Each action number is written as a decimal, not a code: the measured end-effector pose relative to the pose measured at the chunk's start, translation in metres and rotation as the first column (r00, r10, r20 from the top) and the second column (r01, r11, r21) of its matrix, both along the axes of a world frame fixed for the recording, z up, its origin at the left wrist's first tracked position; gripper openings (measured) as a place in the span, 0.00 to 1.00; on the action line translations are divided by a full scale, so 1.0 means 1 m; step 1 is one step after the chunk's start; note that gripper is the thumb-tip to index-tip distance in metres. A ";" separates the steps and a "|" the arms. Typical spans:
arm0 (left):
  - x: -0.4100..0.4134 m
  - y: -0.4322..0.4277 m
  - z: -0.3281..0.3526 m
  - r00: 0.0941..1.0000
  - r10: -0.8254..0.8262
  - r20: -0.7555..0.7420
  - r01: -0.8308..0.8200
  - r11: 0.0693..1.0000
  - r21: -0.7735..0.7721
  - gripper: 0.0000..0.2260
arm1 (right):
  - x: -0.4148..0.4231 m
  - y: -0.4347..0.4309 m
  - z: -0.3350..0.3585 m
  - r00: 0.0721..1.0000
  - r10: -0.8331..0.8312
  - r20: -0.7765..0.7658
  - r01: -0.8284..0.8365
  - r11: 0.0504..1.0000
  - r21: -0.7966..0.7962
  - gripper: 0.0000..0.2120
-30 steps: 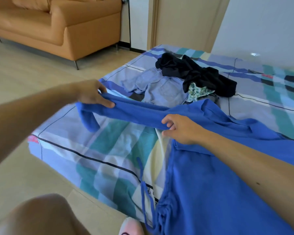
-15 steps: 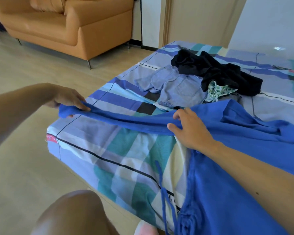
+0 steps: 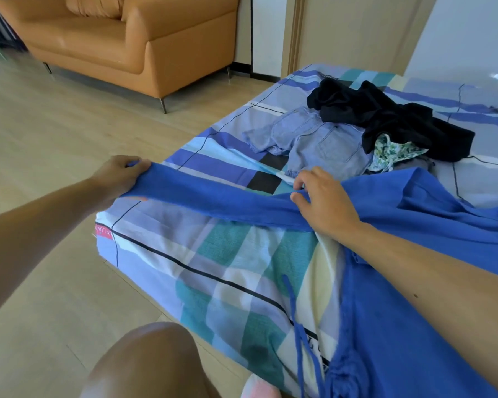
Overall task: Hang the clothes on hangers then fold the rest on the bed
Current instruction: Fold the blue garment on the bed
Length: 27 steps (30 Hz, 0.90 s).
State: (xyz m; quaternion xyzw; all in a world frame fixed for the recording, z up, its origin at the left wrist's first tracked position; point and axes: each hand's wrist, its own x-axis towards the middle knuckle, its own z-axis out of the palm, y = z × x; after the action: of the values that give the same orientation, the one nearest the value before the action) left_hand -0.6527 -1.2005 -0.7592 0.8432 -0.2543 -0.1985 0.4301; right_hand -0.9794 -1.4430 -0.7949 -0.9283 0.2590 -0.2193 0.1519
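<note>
A bright blue garment (image 3: 400, 326) lies spread over the near right of the checked bed (image 3: 213, 254), its drawstring hanging off the front edge. One long sleeve stretches left across the bed. My left hand (image 3: 118, 179) grips the sleeve's cuff end beyond the bed's left corner. My right hand (image 3: 325, 202) pinches the sleeve near the shoulder, thumb under a fold. Farther back lie pale denim shorts (image 3: 314, 142), a black garment (image 3: 385, 119) and a small green floral piece (image 3: 391, 150).
An orange sofa (image 3: 133, 44) stands on the wooden floor (image 3: 55, 124) at the back left. A door and white wall rise behind the bed. My knee (image 3: 147, 363) shows at the bottom, beside the bed's front edge.
My left hand has pulled the sleeve end outward to the left, so the sleeve now lies straight and taut. My right hand stays at the shoulder. The view has shifted closer.
</note>
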 end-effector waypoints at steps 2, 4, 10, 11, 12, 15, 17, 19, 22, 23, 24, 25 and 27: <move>-0.004 0.000 0.003 1.000 -0.012 0.012 0.012 1.000 -0.017 0.14 | 0.000 0.004 -0.001 0.994 0.027 0.107 -0.015 0.995 -0.103 0.04; -0.007 0.005 0.008 0.999 -0.038 -0.034 0.039 0.999 0.026 0.11 | -0.001 0.006 -0.010 0.998 0.045 0.053 -0.039 0.992 -0.117 0.04; -0.027 0.005 0.040 0.985 -0.064 -0.161 0.086 0.987 0.136 0.10 | 0.000 0.014 -0.019 0.962 0.034 -0.270 -0.004 0.994 0.111 0.24; -0.037 -0.004 0.050 0.982 -0.083 -0.168 0.102 0.989 0.107 0.10 | 0.000 0.018 -0.007 0.984 0.041 -0.172 -0.003 0.976 0.216 0.25; -0.049 -0.014 0.062 0.978 -0.115 -0.174 0.128 0.989 0.068 0.10 | 0.001 0.023 0.008 0.997 0.042 -0.062 -0.019 0.942 0.335 0.25; -0.096 -0.059 0.097 0.943 -0.275 -0.189 0.269 0.961 -0.058 0.09 | -0.004 0.041 0.066 0.985 0.083 0.150 -0.159 0.772 0.616 0.21; -0.137 -0.094 0.116 0.903 -0.384 -0.190 0.368 0.922 -0.118 0.09 | -0.017 0.051 0.105 0.964 0.108 0.242 -0.247 0.699 0.672 0.23; -0.187 -0.126 0.129 0.850 -0.491 -0.193 0.463 0.869 -0.172 0.11 | -0.042 0.051 0.133 0.948 0.052 0.315 -0.281 0.605 0.745 0.29; -0.254 -0.161 0.142 0.757 -0.622 -0.201 0.574 0.779 -0.252 0.15 | -0.085 0.031 0.150 0.932 -0.136 0.337 -0.188 0.614 0.767 0.26; -0.274 -0.171 0.145 0.721 -0.662 -0.207 0.603 0.745 -0.285 0.16 | -0.103 0.021 0.152 0.918 -0.223 0.328 -0.116 0.640 0.760 0.20; -0.293 -0.178 0.148 0.689 -0.694 -0.208 0.629 0.715 -0.306 0.17 | -0.123 0.010 0.153 0.896 -0.311 0.317 -0.040 0.653 0.756 0.13; -0.310 -0.185 0.148 0.668 -0.719 -0.193 0.652 0.690 -0.315 0.17 | -0.143 0.000 0.153 0.870 -0.389 0.303 0.025 0.649 0.760 0.08; -0.339 -0.197 0.142 0.655 -0.752 -0.067 0.714 0.646 -0.268 0.16 | -0.186 -0.021 0.154 0.807 -0.519 0.281 0.127 0.617 0.777 0.07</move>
State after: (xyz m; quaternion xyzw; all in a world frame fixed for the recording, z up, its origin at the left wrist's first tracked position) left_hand -0.9916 -1.3979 -0.6175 0.5941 -0.5566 -0.3989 0.4220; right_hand -1.1651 -1.4639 -0.6409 -0.6393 0.4464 -0.3457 0.5220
